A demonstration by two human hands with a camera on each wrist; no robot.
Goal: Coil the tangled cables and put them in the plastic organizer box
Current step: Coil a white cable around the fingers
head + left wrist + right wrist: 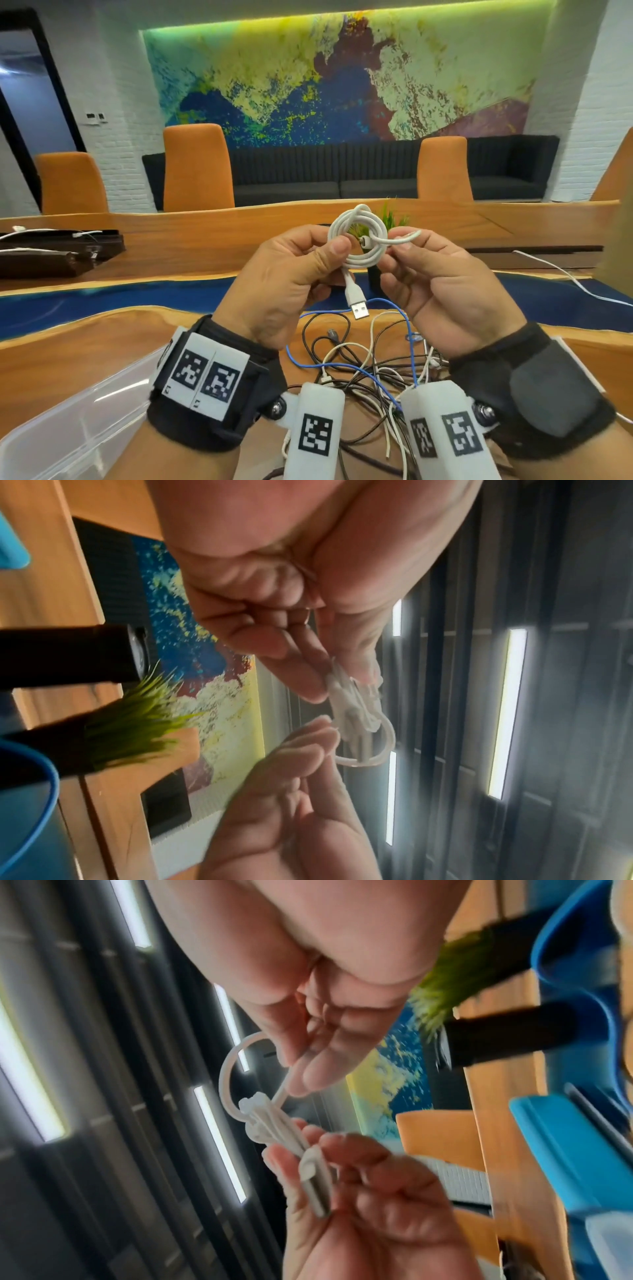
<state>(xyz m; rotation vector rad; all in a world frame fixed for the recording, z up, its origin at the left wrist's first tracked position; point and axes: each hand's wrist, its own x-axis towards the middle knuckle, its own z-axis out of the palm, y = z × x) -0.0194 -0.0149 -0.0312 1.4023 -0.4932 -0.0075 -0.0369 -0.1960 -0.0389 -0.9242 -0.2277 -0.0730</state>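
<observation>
Partly cut off at the lower left edge, the clear plastic organizer box [65, 421] shows only a corner and rim. Above the table, the left hand [284, 281] pinches the coiled white USB cable [358, 240] between thumb and fingers, its plug hanging down; the right hand [442, 287] pinches the cable's free end. Below them lies a tangle of black, white and blue cables [363, 363] on the wooden table [85, 342], partly hidden by both wrists.

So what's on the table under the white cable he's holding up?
Under the white cable lies a tangle of cables, black, white and blue, on the wooden table. The wrist cameras cover its near part.
</observation>
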